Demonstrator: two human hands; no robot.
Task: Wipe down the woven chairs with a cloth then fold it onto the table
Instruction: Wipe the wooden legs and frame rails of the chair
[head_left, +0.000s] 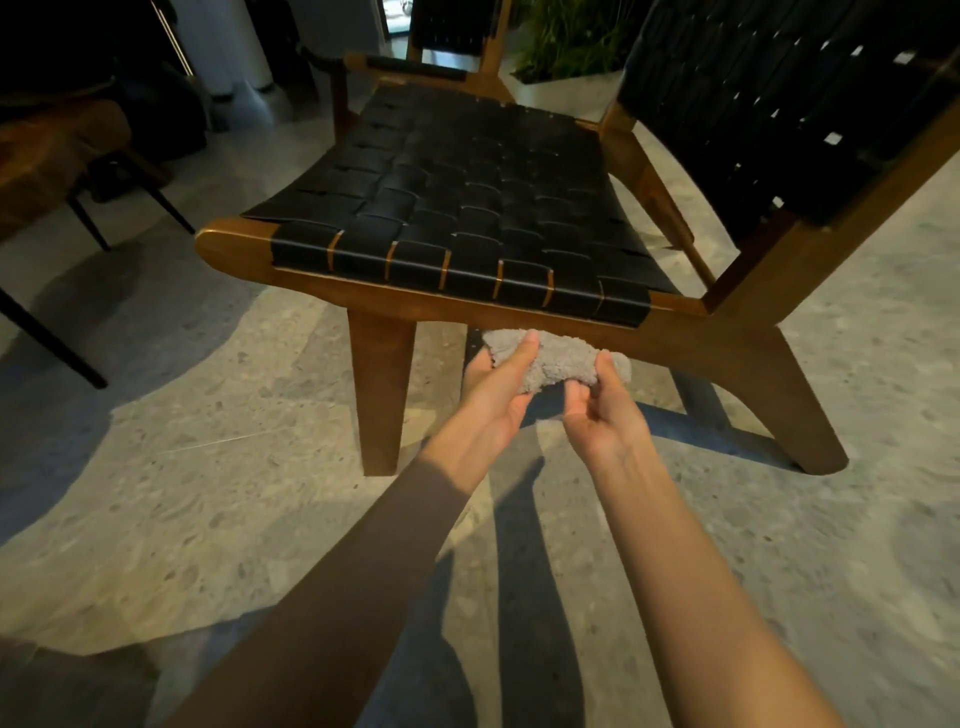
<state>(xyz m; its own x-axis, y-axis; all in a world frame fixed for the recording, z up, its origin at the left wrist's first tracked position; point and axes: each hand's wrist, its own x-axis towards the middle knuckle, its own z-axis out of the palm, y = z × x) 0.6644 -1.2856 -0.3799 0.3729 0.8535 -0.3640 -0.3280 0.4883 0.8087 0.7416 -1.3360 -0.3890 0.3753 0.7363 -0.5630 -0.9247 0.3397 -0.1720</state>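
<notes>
**Q:** How do the fingers lie?
**A:** The left hand (496, 387) grips one end of the cloth (553, 364), thumb laid over the top and fingers beneath. The right hand (605, 410) pinches the other end between the thumb and curled fingers.

**Q:** Where is the cloth?
**A:** It is bunched between the two hands, in the air just below the front rail (467, 312) of the chair (753, 358). Whether it touches the rail cannot be told.

**Q:** And around it?
**A:** The black woven seat (467, 208) lies above the rail, with the woven back (769, 104) rising at right. A front leg (382, 395) stands left of the hands on the speckled floor (208, 493). Both forearms reach in from below. A wooden table (57, 150) stands well apart at far left, and a second chair (452, 31) and a plant (566, 41) stand behind.
</notes>
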